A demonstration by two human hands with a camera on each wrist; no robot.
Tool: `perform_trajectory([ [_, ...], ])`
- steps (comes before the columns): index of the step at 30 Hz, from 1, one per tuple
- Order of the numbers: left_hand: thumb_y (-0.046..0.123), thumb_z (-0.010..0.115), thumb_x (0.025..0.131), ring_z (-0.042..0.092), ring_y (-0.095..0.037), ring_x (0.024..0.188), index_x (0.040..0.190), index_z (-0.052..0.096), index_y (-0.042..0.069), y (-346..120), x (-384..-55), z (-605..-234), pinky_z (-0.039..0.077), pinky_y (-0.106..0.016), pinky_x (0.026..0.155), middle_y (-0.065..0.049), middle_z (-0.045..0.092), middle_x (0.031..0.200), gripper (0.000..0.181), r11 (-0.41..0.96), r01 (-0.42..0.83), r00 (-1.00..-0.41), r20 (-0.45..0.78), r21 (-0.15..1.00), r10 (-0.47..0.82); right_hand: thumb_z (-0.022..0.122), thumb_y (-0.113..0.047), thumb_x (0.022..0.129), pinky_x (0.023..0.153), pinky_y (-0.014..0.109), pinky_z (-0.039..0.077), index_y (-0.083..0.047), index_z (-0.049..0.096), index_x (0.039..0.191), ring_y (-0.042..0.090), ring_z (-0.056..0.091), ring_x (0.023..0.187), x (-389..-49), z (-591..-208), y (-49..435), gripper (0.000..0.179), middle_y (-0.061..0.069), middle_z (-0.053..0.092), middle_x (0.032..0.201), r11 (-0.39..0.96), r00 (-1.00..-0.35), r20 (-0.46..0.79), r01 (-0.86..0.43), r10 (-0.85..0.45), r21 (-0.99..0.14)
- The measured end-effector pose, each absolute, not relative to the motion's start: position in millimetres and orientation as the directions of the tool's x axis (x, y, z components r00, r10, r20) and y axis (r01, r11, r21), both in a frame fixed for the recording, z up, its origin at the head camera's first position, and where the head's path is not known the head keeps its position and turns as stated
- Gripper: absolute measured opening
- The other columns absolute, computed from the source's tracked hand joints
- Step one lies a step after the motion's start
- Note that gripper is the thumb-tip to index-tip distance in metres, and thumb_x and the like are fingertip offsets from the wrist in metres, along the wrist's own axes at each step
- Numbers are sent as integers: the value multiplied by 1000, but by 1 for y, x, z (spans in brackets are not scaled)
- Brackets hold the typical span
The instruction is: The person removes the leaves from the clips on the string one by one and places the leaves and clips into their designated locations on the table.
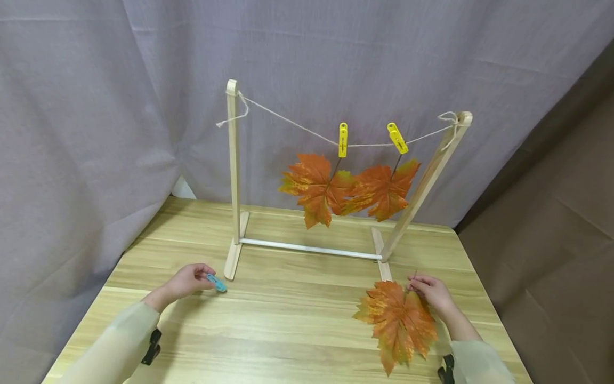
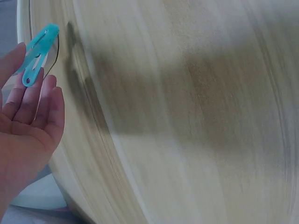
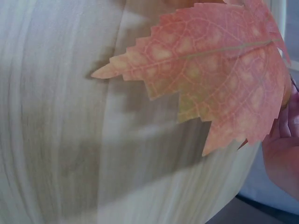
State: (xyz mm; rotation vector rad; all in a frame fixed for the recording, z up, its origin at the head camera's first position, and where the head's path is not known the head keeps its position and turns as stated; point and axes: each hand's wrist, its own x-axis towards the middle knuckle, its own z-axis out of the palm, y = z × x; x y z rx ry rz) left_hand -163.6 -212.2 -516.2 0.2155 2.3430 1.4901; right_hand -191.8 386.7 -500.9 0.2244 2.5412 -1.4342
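My left hand pinches a blue clothespin over the table's left side; the left wrist view shows the clothespin between thumb and fingers. At the right, my right hand pinches the thin stem of an orange maple leaf, which hangs down toward me. In the right wrist view the leaf covers most of the fingers. Two more orange leaves, a left one and a right one, hang from the string under a yellow clothespin and a tilted second yellow clothespin.
A wooden stand holds the string between its left post and its leaning right post. A white rod joins the posts low down. The stand's feet rest on the wood-grain table. Grey curtains close off the back.
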Motion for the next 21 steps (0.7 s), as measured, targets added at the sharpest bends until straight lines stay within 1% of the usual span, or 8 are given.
perform_trajectory([
  [2,10,64,86,57,-15,85,111,51,-14,-213,-163,-517,49,-21,70,-14,62,94,37,461,-41,-930,-202,887,306,49,-15,97,70,14,50,19,47,124,-4,61,75,-192,-504,389,43,9,71,95,511,-962,-271,252,39,-822],
  [4,10,64,86,55,-17,85,112,52,-13,-213,-162,-518,48,-23,70,-14,61,94,37,492,-34,-936,-200,870,289,49,-14,97,70,14,50,19,46,125,-4,61,75,-193,-507,390,43,10,71,97,508,-959,-280,264,47,-820],
  [7,11,64,86,52,-18,84,113,53,-12,-215,-162,-519,45,-24,69,-12,59,92,37,526,-40,-945,-202,850,256,48,-12,97,70,13,50,19,45,125,-4,61,75,-194,-510,392,43,9,71,96,496,-956,-288,274,50,-824],
  [9,11,65,86,52,-18,84,114,53,-11,-215,-162,-521,46,-25,69,-11,59,93,38,537,-57,-951,-210,842,228,47,-11,97,70,12,50,20,44,125,-5,61,74,-194,-511,392,42,6,71,93,485,-954,-294,282,53,-828],
  [11,12,66,85,52,-17,83,113,54,-11,-215,-162,-522,46,-24,69,-10,60,93,38,541,-70,-954,-214,838,209,47,-11,97,70,12,50,21,44,124,-5,61,74,-194,-510,393,42,6,71,93,474,-955,-294,282,51,-834],
  [14,12,67,84,54,-18,83,112,55,-10,-215,-161,-523,47,-25,69,-12,61,94,38,543,-85,-955,-224,836,194,48,-11,97,70,13,50,22,44,124,-5,61,74,-195,-510,392,43,8,71,94,472,-954,-295,284,52,-835],
  [21,10,68,83,55,-18,83,109,56,-11,-215,-159,-525,47,-22,68,-13,61,93,36,550,-71,-956,-215,832,200,47,-8,96,69,13,50,23,44,123,-5,60,72,-195,-511,391,41,13,71,95,494,-957,-284,276,59,-825],
])
